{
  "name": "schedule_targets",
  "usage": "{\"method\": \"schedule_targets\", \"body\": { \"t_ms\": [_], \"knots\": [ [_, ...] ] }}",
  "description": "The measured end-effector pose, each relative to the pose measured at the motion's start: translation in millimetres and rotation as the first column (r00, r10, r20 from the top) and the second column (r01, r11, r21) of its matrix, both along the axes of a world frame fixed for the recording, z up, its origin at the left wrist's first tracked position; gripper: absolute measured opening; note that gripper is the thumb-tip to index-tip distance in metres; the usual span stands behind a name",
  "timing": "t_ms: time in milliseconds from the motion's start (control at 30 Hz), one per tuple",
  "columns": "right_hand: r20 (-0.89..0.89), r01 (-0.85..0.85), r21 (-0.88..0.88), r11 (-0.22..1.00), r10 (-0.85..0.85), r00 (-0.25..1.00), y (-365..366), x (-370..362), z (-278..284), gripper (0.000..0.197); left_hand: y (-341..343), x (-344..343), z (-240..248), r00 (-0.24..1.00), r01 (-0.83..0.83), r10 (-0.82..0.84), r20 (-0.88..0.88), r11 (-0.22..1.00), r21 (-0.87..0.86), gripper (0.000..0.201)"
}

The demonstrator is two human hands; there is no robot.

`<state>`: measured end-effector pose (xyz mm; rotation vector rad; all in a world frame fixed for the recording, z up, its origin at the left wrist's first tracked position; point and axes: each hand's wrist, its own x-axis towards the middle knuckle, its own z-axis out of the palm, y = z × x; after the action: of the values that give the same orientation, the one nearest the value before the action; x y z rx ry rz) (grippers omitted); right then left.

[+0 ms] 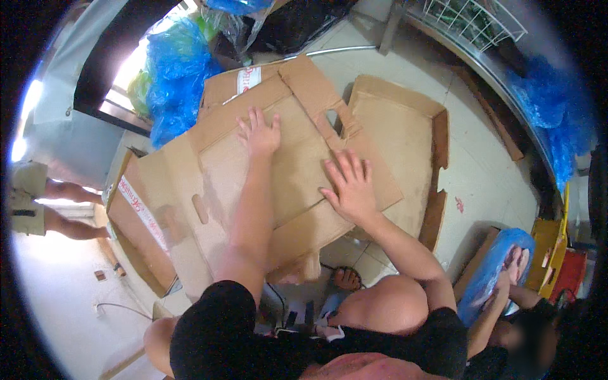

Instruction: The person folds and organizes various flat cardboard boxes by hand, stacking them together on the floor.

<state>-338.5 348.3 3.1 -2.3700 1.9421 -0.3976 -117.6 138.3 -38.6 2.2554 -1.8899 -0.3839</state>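
A large unfolded brown cardboard box [294, 168] lies in front of me, with hand-hole cutouts in its flaps and a damp-looking dark patch. My left hand [258, 133] rests flat on its far part, fingers spread. Nearer the right edge, my right hand [348, 190] presses down on a flap with its fingers apart, just below a cutout. Neither hand grips anything. Partly under the sheet on the right is a shallow cardboard tray [396, 126] with upturned sides. More printed cardboard [142, 218] sticks out at the left.
Blue plastic bags [180, 69] are heaped at the far left beside a black bag [291, 28]. At lower right, another person's hands [516, 266] reach into a blue-lined box [478, 288]. A white wire basket [475, 22] stands far right. Another person's legs [73, 209] show at left.
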Motion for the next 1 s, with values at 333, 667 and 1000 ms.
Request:
{"method": "schedule_targets", "body": {
  "t_ms": [333, 667, 1000],
  "knots": [
    [-0.118, 0.305, 0.462, 0.833, -0.283, 0.952, -51.9, -37.5, 47.9, 0.101, 26.0, -9.5, -12.1, 0.987, 0.05, -0.02, 0.157, 0.98, -0.192, 0.078],
    [-0.106, 0.176, 0.394, 0.902, -0.146, 0.984, -76.4, -60.5, 82.6, 0.026, 29.2, 0.3, -13.6, 0.985, 0.042, -0.012, 0.173, 0.984, -0.171, 0.078],
    [0.29, -0.564, 0.186, 0.804, 0.504, 0.814, -21.6, 31.8, 2.6, 0.06, 27.4, -12.4, -13.6, 0.951, 0.114, -0.109, 0.29, 0.993, -0.001, 0.072]
  ]
}}
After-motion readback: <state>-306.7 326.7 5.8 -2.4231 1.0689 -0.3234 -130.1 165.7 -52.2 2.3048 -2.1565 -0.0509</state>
